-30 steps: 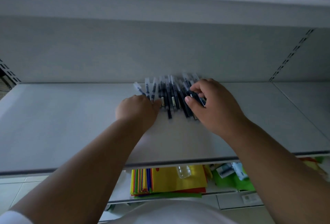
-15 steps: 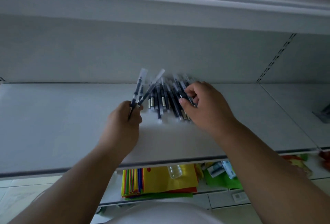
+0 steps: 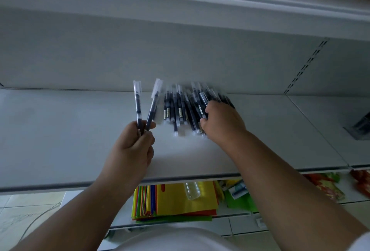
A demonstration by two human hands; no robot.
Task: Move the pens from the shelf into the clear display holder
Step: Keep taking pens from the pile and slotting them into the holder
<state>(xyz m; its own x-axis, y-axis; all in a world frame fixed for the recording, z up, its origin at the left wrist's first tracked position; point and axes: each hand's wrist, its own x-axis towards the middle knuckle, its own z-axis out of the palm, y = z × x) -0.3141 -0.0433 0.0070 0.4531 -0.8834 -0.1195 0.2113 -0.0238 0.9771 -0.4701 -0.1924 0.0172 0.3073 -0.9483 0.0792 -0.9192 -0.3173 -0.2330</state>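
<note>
**Two pens up, the rest still in the pile**

Left hand (image 3: 133, 146) has its fingers curled tight round the bottom ends of two pens (image 3: 144, 108), thumb pinching them near the top of the fist. They stick up and fan apart, one toward 12 o'clock and the other leaning to about 1, clear caps at the far ends. The hand is lifted just off the pile, at its 9 o'clock side.

Right hand (image 3: 221, 123) is down on the pile of pens (image 3: 181, 108), fingers curled in and digging at the 3 o'clock edge of the heap. It looks like it's pinching a pen or two, but the fingertips are buried in the pile, so can't tell exactly how many it has.

The pile lies on the white shelf (image 3: 60, 130), toward the back panel, pens mostly pointing 12 to 6 with a few crossed over. A bit blurry there.

Further out, at 6 o'clock under the shelf edge: a stack of coloured paper (image 3: 174, 202) with a clear bottle (image 3: 192, 190) lying on it. At 3 o'clock, a clear-looking thing (image 3: 360, 128) sits half out of view, too cut off to name.
</note>
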